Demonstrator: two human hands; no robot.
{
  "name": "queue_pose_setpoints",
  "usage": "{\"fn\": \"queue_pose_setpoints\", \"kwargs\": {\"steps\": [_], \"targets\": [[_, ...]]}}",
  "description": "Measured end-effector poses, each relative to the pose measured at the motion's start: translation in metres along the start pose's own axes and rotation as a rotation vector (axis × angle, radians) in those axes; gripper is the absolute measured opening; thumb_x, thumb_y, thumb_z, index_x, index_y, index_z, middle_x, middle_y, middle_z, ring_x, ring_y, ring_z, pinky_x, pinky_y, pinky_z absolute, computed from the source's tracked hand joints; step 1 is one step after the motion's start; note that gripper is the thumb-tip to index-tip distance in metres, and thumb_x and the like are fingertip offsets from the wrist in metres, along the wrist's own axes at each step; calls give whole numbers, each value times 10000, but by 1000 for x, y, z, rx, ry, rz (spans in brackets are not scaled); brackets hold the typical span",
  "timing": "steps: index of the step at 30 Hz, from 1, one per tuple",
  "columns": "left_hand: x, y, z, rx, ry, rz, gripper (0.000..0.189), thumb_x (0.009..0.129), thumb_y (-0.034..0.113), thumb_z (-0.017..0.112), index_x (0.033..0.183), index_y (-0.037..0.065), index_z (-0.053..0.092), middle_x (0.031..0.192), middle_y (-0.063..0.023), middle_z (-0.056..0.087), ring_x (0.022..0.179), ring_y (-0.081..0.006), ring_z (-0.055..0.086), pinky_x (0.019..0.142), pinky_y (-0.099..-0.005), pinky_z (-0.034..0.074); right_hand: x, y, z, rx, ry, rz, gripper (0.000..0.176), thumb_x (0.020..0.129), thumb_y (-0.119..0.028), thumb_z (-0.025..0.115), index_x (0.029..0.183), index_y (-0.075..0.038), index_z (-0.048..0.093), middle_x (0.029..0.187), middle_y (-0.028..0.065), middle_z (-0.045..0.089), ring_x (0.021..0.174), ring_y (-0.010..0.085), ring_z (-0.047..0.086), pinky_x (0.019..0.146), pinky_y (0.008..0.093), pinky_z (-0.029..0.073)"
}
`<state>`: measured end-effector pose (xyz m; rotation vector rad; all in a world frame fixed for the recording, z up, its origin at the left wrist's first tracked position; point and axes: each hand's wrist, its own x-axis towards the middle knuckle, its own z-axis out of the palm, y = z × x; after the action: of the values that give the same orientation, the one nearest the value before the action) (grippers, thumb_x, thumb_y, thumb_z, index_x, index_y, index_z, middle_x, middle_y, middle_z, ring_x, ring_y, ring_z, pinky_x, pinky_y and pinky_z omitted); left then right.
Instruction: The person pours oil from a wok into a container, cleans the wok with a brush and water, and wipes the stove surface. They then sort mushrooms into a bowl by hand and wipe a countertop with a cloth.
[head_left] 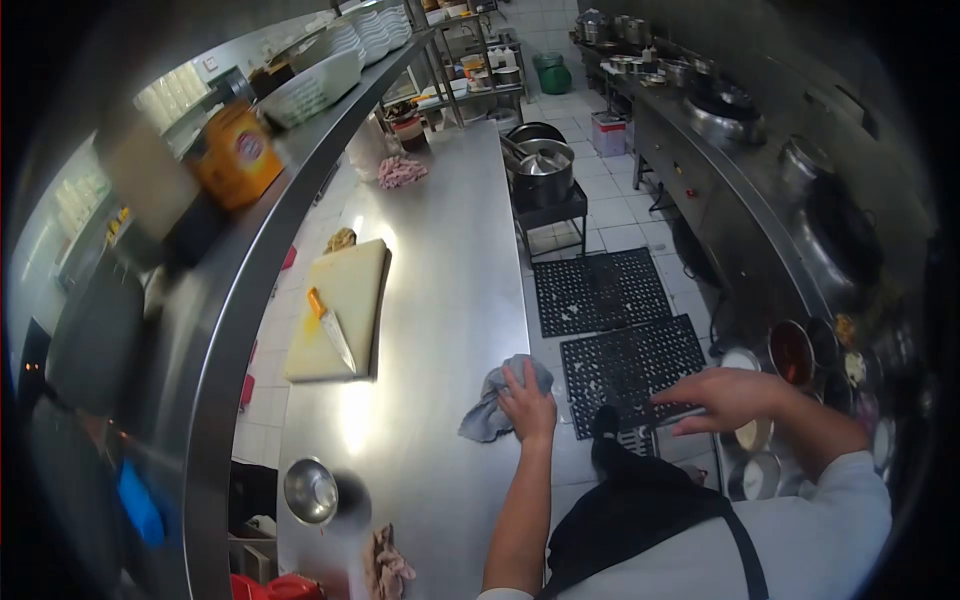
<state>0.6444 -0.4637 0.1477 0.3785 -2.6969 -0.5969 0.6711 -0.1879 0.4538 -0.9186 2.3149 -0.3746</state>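
Observation:
My left hand (pixel 527 406) grips a bunched grey cloth (pixel 484 413) at the right edge of the long steel counter (pixel 440 300), its fingers spread over the folds. Out over the floor to the right, my right hand (pixel 725 398) holds nothing; its fingers are stretched and apart. To the left of the cloth, a kitchen knife (pixel 331 328) with an orange handle lies on a thick, pale cutting board (pixel 345 275). A shiny metal bowl (pixel 311 491) stands nearer me on the counter, and a crumpled brownish cloth (pixel 386 566) is at its near end.
Black rubber mats (pixel 635 365) cover the floor at right. A large pot (pixel 541 172) sits on a low stand past the counter. Containers of sauce (pixel 791 353) and other food line the right side. A steel shelf (pixel 250 290) overhangs the left. A pink cloth (pixel 402 172) lies farther back.

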Motion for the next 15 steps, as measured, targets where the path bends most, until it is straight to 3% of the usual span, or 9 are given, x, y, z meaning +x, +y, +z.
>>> {"fn": "queue_pose_setpoints", "kwargs": {"steps": [1, 4, 6, 8, 11, 15], "targets": [[24, 0, 11, -14, -3, 51, 827, 739, 200, 784, 1475, 172, 406, 1520, -232, 322, 1314, -515, 378, 1125, -587, 269, 9, 20, -19, -29, -1, 15, 626, 937, -501, 598, 1390, -75, 525, 1304, 185, 609, 1198, 344, 586, 1023, 427, 460], [89, -27, 40, -95, 72, -30, 875, 746, 264, 779, 1489, 91, 350, 1526, -244, 313, 1345, -513, 347, 1126, -607, 247, 38, 96, -78, -78, 72, -19, 607, 941, -496, 592, 1376, -76, 536, 1277, 185, 620, 1198, 355, 580, 1018, 431, 463], [124, -50, 34, 201, 66, -272, 899, 784, 370, 747, 1492, 33, 307, 1547, -254, 280, 1389, -478, 314, 1119, -635, 226, 60, 139, -127, -87, 130, 23, 573, 932, -445, 621, 1349, -59, 549, 1240, 192, 633, 1177, 358, 589, 1002, 431, 473], [143, -58, 24, 404, 96, -530, 857, 836, 457, 690, 1493, 52, 318, 1548, -261, 281, 1407, -448, 304, 1101, -664, 219, 84, 179, -168, -59, 188, 85, 556, 917, -407, 644, 1334, -52, 555, 1230, 193, 635, 1159, 360, 597, 989, 433, 480], [163, -44, 1, 421, 73, -676, 818, 880, 461, 651, 1503, 58, 305, 1531, -267, 307, 1390, -464, 317, 1107, -624, 244, 122, 227, -204, -24, 226, 90, 537, 896, -357, 669, 1316, -39, 561, 1204, 194, 642, 1126, 366, 609, 961, 438, 489], [182, -62, 43, 300, 329, -771, 814, 885, 427, 658, 1512, 57, 294, 1492, -303, 337, 1351, -490, 348, 1104, -564, 286, 163, 275, -218, 74, 184, 68, 560, 898, -378, 671, 1327, -37, 558, 1195, 195, 647, 1122, 366, 611, 957, 438, 488]]}}
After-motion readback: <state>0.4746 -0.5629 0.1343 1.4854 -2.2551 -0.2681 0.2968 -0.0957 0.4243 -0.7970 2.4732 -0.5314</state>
